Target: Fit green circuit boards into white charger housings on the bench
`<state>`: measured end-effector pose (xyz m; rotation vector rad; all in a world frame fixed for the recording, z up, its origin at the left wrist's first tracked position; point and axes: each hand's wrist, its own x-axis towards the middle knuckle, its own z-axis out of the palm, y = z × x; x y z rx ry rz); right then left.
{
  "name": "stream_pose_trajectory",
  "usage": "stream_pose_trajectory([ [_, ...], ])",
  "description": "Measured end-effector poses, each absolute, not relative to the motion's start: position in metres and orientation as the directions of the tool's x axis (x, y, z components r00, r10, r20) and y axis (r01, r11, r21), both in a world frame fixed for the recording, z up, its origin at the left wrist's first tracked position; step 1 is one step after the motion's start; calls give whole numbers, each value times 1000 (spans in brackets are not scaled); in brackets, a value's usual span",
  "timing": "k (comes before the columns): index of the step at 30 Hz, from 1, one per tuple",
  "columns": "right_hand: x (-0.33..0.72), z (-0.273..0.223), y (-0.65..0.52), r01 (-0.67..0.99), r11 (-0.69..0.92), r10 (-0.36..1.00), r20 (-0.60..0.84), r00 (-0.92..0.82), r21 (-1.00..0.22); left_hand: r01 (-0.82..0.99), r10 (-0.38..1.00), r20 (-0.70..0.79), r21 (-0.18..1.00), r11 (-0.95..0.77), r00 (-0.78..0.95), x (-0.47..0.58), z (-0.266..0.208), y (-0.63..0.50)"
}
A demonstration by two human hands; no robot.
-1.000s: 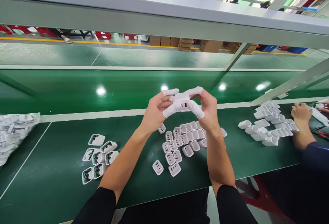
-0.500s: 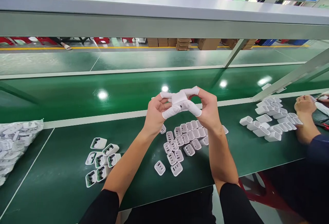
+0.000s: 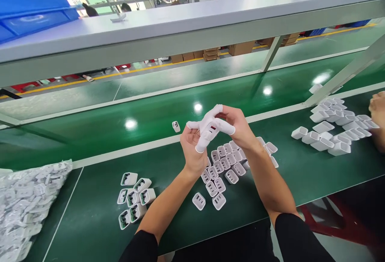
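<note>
Above the green bench, a white charger case [image 3: 211, 130] with dark slots is pinched between both hands. My left hand [image 3: 194, 149] has its thumb and a finger, in white finger cots, closed on its near left side. My right hand [image 3: 236, 127], with cots on its fingertips too, grips the case from the right. The fingers cover most of the case. Below the hands stand several white charger cases [image 3: 219, 184] with slotted faces up. Left of my left forearm, several chargers [image 3: 138, 212] show green circuit boards in their open ends.
A plastic bag of white parts [image 3: 33, 210] lies at the left. More white housings [image 3: 323, 144] are grouped at the right, near another person's hand [image 3: 377, 107]. A single charger [image 3: 176, 126] sits beyond the white strip. A shelf [image 3: 180, 23] carrying a blue bin [image 3: 36, 19] crosses in front.
The view has tilted and shifted left. My hands have turned the charger case, so its slots now show between the fingers, and my left hand has rotated more upright.
</note>
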<state>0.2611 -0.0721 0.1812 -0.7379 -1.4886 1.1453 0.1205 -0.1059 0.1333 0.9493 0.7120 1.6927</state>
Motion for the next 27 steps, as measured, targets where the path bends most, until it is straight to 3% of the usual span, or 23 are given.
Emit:
stream_pose_trajectory([
  [8,257,173,-71,-230,342,883,395,-254,-911,-464,942,269,821,-333,-201,125,128,-110],
  [23,255,178,-73,-213,306,887,359,-289,-928,-454,931,280,815,-360,-236,126,125,-115],
  [27,254,174,-70,-189,298,885,345,-312,-935,-497,941,225,804,-327,-255,129,127,-114],
])
